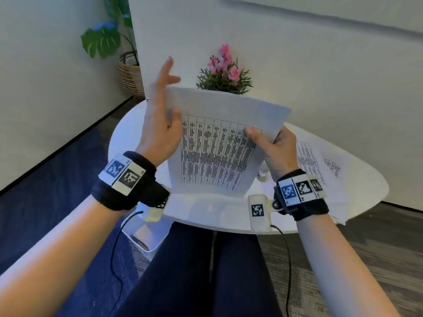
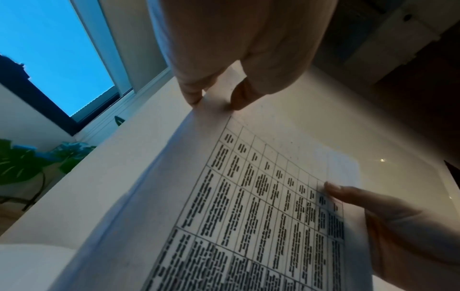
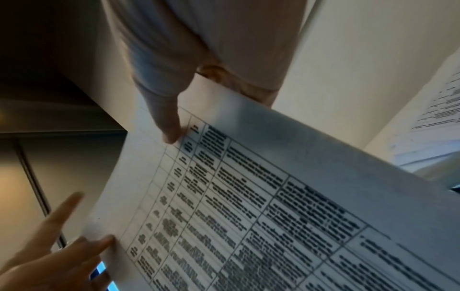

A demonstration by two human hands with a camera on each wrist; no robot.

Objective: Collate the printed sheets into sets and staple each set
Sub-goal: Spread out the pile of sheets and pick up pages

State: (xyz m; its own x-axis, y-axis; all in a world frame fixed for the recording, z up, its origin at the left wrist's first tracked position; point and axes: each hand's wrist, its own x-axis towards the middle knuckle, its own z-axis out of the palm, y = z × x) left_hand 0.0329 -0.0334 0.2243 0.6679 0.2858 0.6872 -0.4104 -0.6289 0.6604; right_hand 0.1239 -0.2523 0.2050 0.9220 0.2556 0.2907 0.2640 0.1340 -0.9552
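A stack of printed sheets point(image 1: 217, 152) with a dense table on the front page stands nearly upright over the white table point(image 1: 201, 211). My left hand point(image 1: 161, 115) lies flat against the stack's left edge. Its fingers are straight and splayed above the top corner, and the thumb rests on the front page. In the left wrist view the left hand point(image 2: 224, 59) touches the top corner of the sheets point(image 2: 261, 196). My right hand point(image 1: 272, 147) pinches the right edge, thumb on the front and fingers behind. The right wrist view shows the right hand point(image 3: 171, 122) with its thumb on the sheets point(image 3: 248, 196).
More printed sheets point(image 1: 320, 165) lie spread on the table's right side. A pot of pink flowers point(image 1: 225, 72) stands behind the held stack. A small pale object point(image 1: 262, 173) is partly hidden beside my right wrist. A white bin point(image 1: 146, 234) sits on the floor at the left.
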